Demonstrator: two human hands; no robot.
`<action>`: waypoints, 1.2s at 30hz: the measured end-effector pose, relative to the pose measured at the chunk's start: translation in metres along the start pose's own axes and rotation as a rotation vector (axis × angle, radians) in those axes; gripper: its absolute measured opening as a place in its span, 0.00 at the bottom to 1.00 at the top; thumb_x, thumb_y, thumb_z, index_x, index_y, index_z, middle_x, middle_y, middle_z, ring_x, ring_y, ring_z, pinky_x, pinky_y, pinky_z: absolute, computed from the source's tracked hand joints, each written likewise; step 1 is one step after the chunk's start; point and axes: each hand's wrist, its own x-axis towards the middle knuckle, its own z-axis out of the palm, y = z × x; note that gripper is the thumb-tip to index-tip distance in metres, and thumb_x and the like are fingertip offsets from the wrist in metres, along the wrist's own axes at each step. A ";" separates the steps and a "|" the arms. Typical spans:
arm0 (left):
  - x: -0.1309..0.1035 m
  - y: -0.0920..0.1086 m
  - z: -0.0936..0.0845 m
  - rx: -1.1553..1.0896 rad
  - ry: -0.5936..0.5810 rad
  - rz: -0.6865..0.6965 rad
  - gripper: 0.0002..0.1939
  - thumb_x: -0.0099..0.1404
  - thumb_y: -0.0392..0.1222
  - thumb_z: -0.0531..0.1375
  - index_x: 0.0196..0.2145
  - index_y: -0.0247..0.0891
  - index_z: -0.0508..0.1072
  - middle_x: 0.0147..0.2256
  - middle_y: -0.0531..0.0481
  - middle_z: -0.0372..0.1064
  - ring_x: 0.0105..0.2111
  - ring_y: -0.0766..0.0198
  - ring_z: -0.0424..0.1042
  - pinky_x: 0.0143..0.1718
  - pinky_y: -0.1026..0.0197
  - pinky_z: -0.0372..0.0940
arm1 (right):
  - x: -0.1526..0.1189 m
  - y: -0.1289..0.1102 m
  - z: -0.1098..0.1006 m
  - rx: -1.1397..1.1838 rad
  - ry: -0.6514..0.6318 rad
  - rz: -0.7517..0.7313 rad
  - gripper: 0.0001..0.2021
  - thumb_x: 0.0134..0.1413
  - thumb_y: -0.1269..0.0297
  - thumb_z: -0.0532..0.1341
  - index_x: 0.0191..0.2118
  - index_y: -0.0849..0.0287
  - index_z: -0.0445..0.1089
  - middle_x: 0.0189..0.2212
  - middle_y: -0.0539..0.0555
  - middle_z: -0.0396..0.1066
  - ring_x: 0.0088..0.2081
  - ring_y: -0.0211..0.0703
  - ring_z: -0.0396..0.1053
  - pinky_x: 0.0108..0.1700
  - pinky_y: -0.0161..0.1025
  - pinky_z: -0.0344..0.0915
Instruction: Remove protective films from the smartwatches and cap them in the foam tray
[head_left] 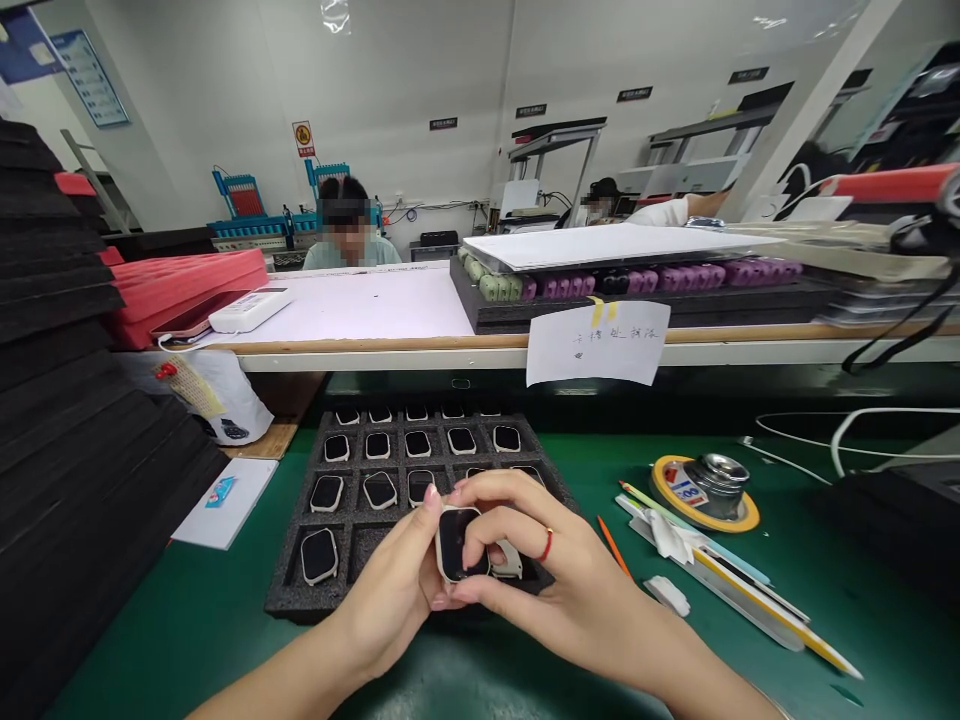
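Both hands hold one smartwatch case (452, 545) with a dark screen and pale frame, above the front of a black foam tray (292, 598). My left hand (394, 590) grips its left side, thumb on the upper edge. Around the right side curls my right hand (540, 560), its index finger bent over the screen and its thumb at the lower edge. A red ring is on one of its fingers. Several similar watch cases, such as the watch case (319, 556) at front left, lie in the tray's compartments. The hands hide part of the tray.
Right of the tray are an orange pen (613, 545), tweezers and sticks (750, 590), a crumpled white wipe (666, 595) and a yellow tape roll (742, 515) with a metal-topped jar. Black foam stacks (67, 480) rise at left. A shelf (375, 358) spans behind; a person sits beyond.
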 end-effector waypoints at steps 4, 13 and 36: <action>-0.002 -0.001 0.002 -0.057 0.000 0.023 0.25 0.65 0.61 0.59 0.37 0.33 0.76 0.29 0.49 0.67 0.21 0.73 0.56 0.23 0.67 0.48 | 0.003 0.000 0.002 0.017 0.104 -0.011 0.05 0.54 0.72 0.67 0.33 0.56 0.72 0.44 0.56 0.73 0.48 0.46 0.72 0.45 0.39 0.72; -0.007 0.001 0.001 -0.107 -0.086 0.004 0.27 0.68 0.60 0.54 0.49 0.35 0.77 0.32 0.43 0.72 0.19 0.74 0.57 0.21 0.67 0.47 | 0.002 0.003 -0.006 0.356 0.662 0.144 0.07 0.61 0.66 0.63 0.31 0.55 0.69 0.32 0.51 0.77 0.31 0.38 0.75 0.37 0.36 0.75; -0.009 0.001 -0.001 -0.145 -0.100 -0.007 0.27 0.62 0.62 0.61 0.40 0.32 0.77 0.27 0.52 0.63 0.19 0.75 0.58 0.19 0.70 0.50 | -0.019 -0.008 -0.005 -0.270 0.109 -0.318 0.11 0.63 0.71 0.61 0.49 0.56 0.74 0.41 0.51 0.81 0.44 0.44 0.75 0.53 0.43 0.71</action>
